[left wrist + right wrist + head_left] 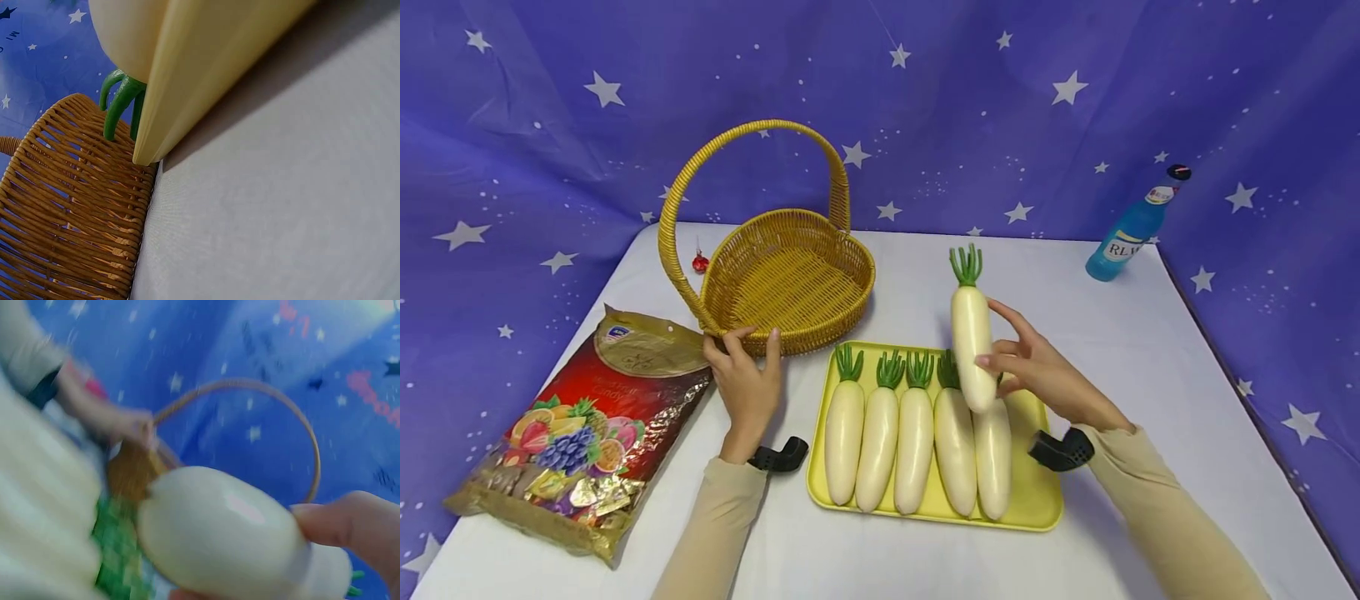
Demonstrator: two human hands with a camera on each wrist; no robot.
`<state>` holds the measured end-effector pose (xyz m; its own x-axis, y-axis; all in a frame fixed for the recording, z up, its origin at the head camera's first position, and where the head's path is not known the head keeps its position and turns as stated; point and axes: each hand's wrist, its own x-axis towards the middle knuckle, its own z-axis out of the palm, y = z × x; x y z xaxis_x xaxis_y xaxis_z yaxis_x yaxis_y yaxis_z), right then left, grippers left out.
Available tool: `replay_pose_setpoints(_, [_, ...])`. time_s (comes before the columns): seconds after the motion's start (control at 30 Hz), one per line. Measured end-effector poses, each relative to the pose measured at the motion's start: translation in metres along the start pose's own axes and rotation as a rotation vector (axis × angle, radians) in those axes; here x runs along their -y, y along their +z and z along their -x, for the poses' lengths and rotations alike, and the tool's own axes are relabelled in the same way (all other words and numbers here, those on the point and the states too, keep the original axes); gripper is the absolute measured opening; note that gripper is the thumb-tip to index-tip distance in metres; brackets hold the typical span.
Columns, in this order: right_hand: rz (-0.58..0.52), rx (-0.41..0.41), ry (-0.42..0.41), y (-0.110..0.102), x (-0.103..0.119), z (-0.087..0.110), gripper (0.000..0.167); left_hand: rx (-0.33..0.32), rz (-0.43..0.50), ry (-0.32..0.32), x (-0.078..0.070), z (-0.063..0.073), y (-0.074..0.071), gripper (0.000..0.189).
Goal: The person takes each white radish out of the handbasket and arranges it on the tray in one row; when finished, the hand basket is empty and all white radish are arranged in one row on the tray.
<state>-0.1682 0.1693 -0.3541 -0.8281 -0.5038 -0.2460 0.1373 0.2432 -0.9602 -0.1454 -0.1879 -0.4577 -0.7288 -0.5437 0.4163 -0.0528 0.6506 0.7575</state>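
Note:
A white radish (972, 346) with green stems is held upright, slightly tilted, in my right hand (1037, 367), above the yellow tray (1030, 500). Thumb and fingers pinch its sides; in the right wrist view the radish (219, 531) fills the middle. Several more white radishes (914, 450) lie side by side on the tray, stems pointing away from me. My left hand (748, 387) grips the near rim of the wicker basket (790, 333), by the handle's foot. The left wrist view shows the basket's side (75, 200) and the tray's edge (187, 87), but not the hand.
Left of the basket lies a large bag of fruit candy (595, 425). A small red wrapped candy (700, 263) sits beyond it, beside the basket. At the back right stands a blue bottle (1127, 237). A purple starry cloth (925, 108) hangs around the white table (1150, 375).

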Motion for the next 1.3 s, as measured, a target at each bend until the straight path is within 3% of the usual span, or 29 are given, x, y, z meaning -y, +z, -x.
replay_pose_setpoints(0.13, [0.149, -0.109, 0.092, -0.012, -0.028, 0.033, 0.08, 0.006, -0.002, -0.007, 0.001, 0.002, -0.002, 0.047])
replay_pose_setpoints(0.27, [0.194, -0.176, 0.167, -0.012, -0.049, 0.059, 0.082, -0.003, 0.0, -0.014, 0.001, 0.003, -0.005, 0.047])
replay_pose_setpoints(0.47, [0.171, -0.203, 0.283, -0.005, -0.069, 0.084, 0.086, -0.003, 0.001, -0.013, 0.001, 0.004, -0.008, 0.047])
replay_pose_setpoints(0.67, [0.193, -0.195, 0.355, 0.001, -0.078, 0.092, 0.088, -0.004, -0.008, -0.013, 0.002, 0.005, -0.009, 0.047])
replay_pose_setpoints(0.93, [0.316, -0.217, 0.343, 0.008, -0.08, 0.091, 0.088, 0.001, -0.009, -0.026, 0.003, 0.008, -0.009, 0.047])
replay_pose_setpoints(1.13, [0.651, -0.233, 0.22, 0.013, -0.077, 0.091, 0.083, 0.009, -0.015, -0.021, 0.003, 0.009, -0.01, 0.047])
replay_pose_setpoints(1.23, [0.8, -0.251, 0.178, 0.016, -0.075, 0.091, 0.078, 0.077, -0.058, -0.044, 0.002, 0.01, -0.015, 0.049])
replay_pose_setpoints(1.3, [0.849, -0.26, 0.16, 0.017, -0.073, 0.089, 0.073, 0.182, -0.138, -0.057, -0.001, 0.01, -0.024, 0.056])
